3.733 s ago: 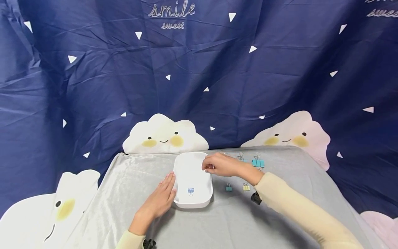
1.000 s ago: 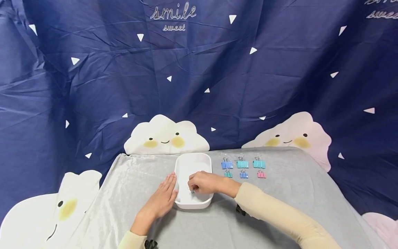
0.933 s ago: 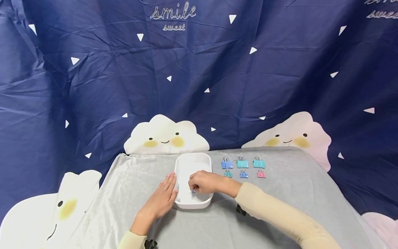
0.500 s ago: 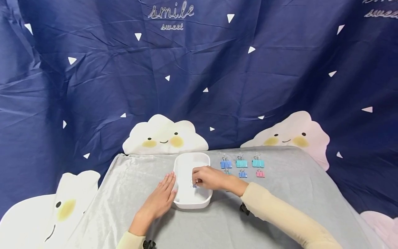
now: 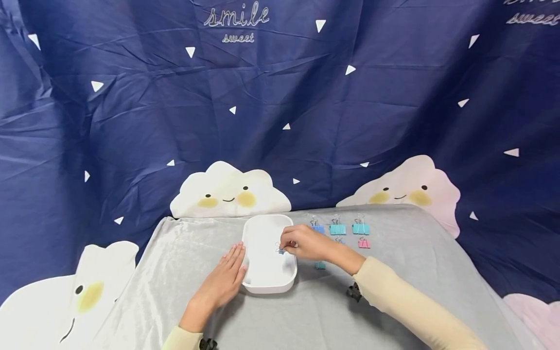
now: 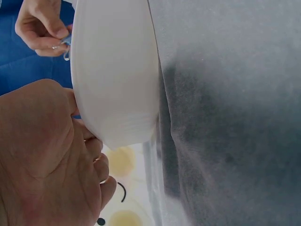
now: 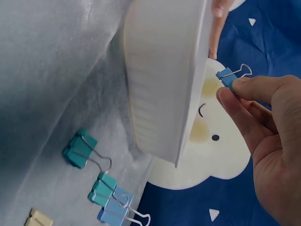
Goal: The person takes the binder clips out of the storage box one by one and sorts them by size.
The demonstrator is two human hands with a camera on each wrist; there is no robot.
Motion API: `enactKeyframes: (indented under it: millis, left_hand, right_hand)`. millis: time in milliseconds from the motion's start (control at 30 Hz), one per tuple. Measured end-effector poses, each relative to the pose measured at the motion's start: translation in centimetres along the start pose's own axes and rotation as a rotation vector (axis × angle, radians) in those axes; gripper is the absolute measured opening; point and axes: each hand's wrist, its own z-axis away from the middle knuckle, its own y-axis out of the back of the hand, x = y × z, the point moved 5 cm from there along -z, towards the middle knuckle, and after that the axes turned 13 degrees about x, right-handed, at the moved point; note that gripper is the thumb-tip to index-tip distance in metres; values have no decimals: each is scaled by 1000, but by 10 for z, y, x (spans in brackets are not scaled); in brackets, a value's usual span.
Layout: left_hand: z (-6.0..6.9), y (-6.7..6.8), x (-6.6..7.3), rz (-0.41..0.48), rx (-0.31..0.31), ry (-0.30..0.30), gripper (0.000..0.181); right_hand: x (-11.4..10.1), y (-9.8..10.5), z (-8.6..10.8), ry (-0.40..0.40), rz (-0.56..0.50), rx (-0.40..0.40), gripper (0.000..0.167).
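Observation:
A white rectangular box (image 5: 268,290) sits on the grey cloth. My left hand (image 5: 223,278) lies along its left side, fingers straight and touching the rim. Above the right part of the box, my right hand (image 5: 308,242) pinches a small blue binder clip (image 5: 280,251) between thumb and fingers. The right wrist view shows this blue clip (image 7: 227,77) with a wire handle sticking out past the thumb. In the left wrist view, the clip (image 6: 67,40) shows partly behind the box's rim.
Right of the box are large blue (image 5: 318,228) and teal binder clips (image 5: 338,229), a pink clip (image 5: 364,243), and a small teal clip (image 5: 320,265). My right arm covers part of the rows. A yellow clip (image 7: 38,219) appears in the right wrist view. A blue curtain hangs behind.
The blue clip lay near the box's front; my right hand has taken hold of it and raised it, moving back and to the right. My left hand stays at the rim.

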Motion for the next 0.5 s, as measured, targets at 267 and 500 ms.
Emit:
enactKeyframes:
  millis: [267,500]
  left_hand:
    - [0,-2,-2,-26,-51,23,60]
    - [0,-6,-7,-27,-15,4,60]
  right_hand:
    - [4,23,16,-43,6,68,14]
    - [12,35,33,-34,17,96,15]
